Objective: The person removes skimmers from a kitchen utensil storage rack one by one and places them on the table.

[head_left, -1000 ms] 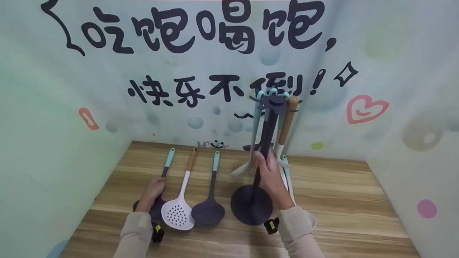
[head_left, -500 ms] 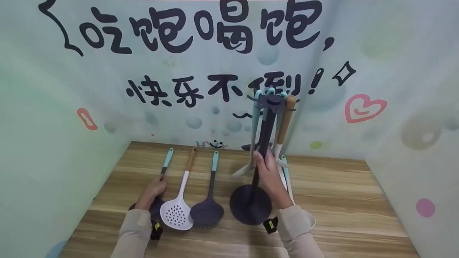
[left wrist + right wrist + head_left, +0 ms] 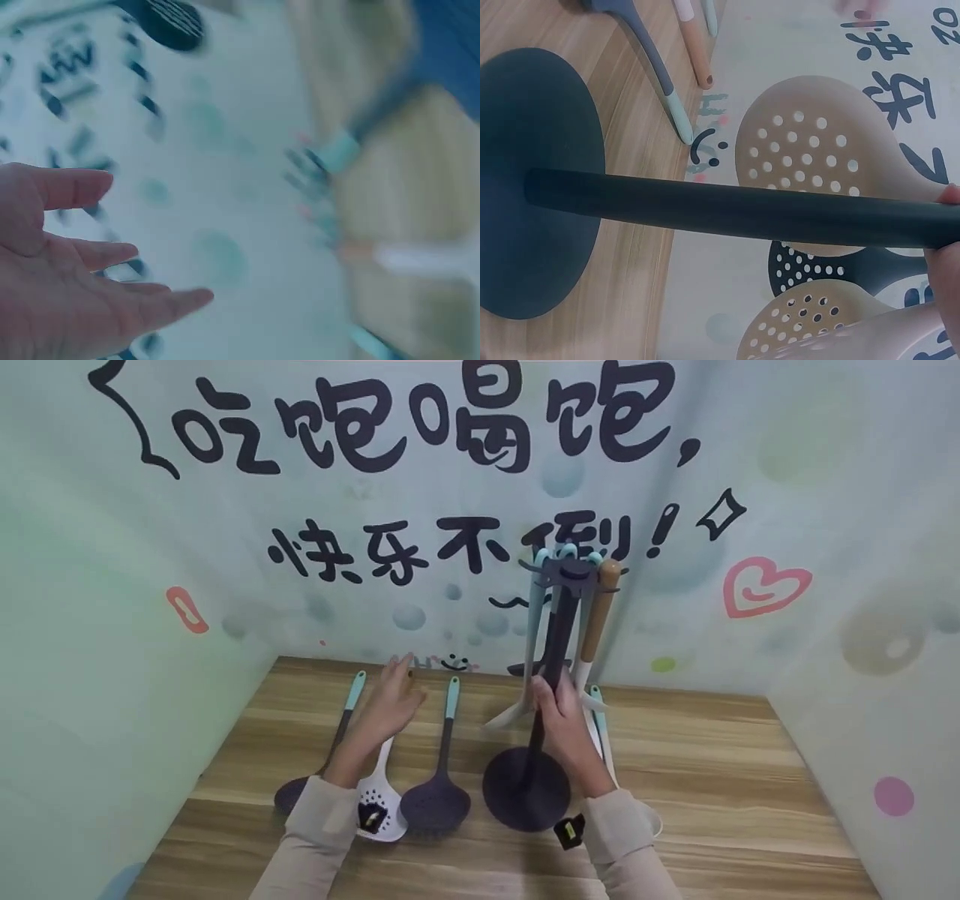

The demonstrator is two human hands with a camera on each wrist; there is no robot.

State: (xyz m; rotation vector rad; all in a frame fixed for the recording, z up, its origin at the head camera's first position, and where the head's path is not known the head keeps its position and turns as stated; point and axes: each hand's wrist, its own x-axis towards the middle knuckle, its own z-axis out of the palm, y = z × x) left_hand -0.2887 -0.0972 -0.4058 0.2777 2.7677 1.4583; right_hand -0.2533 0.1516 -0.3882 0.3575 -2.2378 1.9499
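Observation:
My left hand (image 3: 386, 706) is raised over the wooden handle of a white skimmer (image 3: 393, 811), covering much of it in the head view. In the left wrist view the same hand (image 3: 75, 289) has its fingers spread, nothing between them. My right hand (image 3: 568, 727) grips the black pole (image 3: 561, 641) of an upright utensil stand with a round base (image 3: 525, 795). Several utensils hang from its top hooks, one with a wooden handle (image 3: 602, 611). Perforated heads, such as a beige skimmer (image 3: 802, 142), show behind the pole in the right wrist view.
Left of the skimmer lies a dark teal-handled utensil (image 3: 292, 793), its head partly behind my sleeve. A dark turner (image 3: 435, 804) lies between skimmer and stand. Beyond my right arm is another teal-handled utensil (image 3: 598, 703). A printed backdrop (image 3: 480, 622) rises behind the wooden table (image 3: 720, 780).
My left hand has let go of the leftmost dark utensil and moved right and up, over the skimmer's handle. The right hand still holds the pole in the same spot.

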